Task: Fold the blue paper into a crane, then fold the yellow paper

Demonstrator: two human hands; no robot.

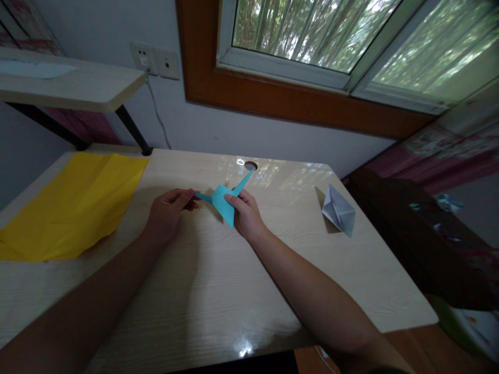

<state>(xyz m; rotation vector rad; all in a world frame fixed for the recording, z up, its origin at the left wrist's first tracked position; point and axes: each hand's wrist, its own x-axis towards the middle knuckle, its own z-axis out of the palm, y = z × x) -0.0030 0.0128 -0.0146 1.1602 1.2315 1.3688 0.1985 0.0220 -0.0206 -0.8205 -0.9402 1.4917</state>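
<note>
On the left of the desk (230, 291) lies a yellow sheet (83, 208). Next, the left hand (166, 210) pinches one thin point of the blue paper (223, 202) between thumb and fingers. Its folded body is held up over the desk's middle, gripped by the right hand (248, 215) with thumb on top, the other point slanting away toward the wall. How the fingers underneath sit is hard to tell. Shaping the left point seems the step in hand; it calls for a light bend, body kept steady. Farther right rests a white fold (337, 210).
</note>
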